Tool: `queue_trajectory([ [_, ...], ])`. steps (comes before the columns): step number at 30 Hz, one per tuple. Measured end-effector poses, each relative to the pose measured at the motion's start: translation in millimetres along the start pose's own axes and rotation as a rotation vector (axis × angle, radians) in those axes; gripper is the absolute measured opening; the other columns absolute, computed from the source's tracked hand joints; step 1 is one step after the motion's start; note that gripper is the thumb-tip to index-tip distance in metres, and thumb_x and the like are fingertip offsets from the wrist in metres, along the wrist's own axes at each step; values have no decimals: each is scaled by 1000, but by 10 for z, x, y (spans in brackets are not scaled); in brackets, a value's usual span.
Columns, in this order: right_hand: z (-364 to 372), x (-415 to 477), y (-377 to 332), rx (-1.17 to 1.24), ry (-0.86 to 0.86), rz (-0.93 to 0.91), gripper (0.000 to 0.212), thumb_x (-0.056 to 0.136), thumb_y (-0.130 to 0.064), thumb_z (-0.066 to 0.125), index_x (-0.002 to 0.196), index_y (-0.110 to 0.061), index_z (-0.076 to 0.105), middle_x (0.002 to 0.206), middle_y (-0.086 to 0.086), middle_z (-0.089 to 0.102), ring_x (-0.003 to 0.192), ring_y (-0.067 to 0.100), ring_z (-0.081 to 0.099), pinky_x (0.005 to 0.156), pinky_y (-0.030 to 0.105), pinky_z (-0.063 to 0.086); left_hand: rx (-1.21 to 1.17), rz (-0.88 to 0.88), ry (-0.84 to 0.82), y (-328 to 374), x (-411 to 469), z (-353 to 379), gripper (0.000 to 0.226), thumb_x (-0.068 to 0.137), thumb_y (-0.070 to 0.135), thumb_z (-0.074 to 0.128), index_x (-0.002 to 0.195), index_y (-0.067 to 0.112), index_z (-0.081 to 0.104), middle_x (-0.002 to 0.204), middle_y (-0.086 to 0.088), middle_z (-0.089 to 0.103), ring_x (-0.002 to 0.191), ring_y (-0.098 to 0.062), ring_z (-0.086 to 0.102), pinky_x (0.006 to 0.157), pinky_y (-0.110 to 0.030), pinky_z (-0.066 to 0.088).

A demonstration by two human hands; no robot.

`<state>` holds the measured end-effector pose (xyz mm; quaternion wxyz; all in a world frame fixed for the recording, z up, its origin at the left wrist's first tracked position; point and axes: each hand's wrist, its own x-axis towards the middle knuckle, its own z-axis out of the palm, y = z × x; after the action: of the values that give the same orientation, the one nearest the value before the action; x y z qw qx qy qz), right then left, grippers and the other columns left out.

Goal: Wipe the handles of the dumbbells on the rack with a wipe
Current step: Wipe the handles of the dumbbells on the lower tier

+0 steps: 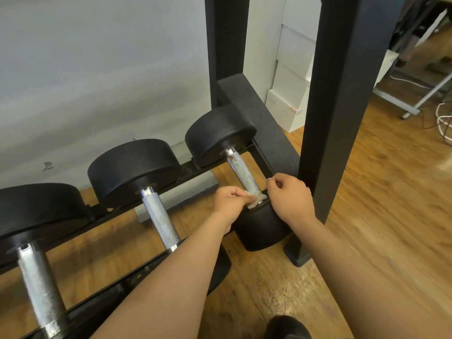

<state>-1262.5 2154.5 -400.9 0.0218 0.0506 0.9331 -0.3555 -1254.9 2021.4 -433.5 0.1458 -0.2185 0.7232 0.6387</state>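
Both arms [171,277] reach to the right dumbbell's handle [241,171], where the left hand [230,201] pinches the wipe [255,200] at its near end; the right hand [291,199] is curled just beside, grip unclear, and wiping this handle next calls for sliding farward.

Three black dumbbells [160,221] lie side by side across the rack [330,118] rails.

No legible text or numbers.

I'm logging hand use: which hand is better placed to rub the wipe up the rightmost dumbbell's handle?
Likely left: the left hand grips the wipe against the handle's near end; the right hand sits curled beside it.
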Motion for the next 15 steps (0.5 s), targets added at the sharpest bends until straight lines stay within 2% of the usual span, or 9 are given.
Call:
queue_trajectory([
  [3,1,-16,-11,6,10,3,31,98,-29,45,81,-16,68,74,2,64,76,16,59,94,49,47,-124,-26,-20,-20,37,-3,6,84,6,73,82,7,67,91,-8,72,95,-22,69,88,-35,57],
  [6,6,-18,-28,12,-2,12,32,98,-31,45,81,-16,67,74,3,65,77,17,59,95,49,47,-386,-53,93,53,78,-6,7,87,4,69,85,9,64,98,-5,70,95,-16,67,71,-20,52],
  [8,13,-15,-34,11,0,18,33,98,-32,44,81,-15,68,74,3,65,76,17,59,95,48,47,-461,-31,140,86,121,-50,6,87,5,69,88,9,65,105,-7,70,98,-16,67,71,-19,51],
  [10,17,2,-21,-9,18,16,34,97,-32,44,81,-13,68,74,4,65,77,19,58,92,47,47,-345,-22,69,82,157,-86,8,85,6,72,90,8,67,106,-7,71,103,-19,66,79,-24,52],
  [13,23,7,-3,-33,28,23,35,96,-33,44,79,-14,67,72,3,64,76,20,58,89,46,48,93,-53,-134,32,92,-79,12,84,11,74,94,6,70,99,-3,70,103,-18,64,91,-32,51],
  [15,29,8,-7,-35,27,24,35,96,-34,44,78,-15,67,71,2,63,75,20,58,88,46,49,74,-55,-141,9,111,-85,11,82,10,75,92,6,71,99,-5,72,103,-20,65,97,-39,52],
])
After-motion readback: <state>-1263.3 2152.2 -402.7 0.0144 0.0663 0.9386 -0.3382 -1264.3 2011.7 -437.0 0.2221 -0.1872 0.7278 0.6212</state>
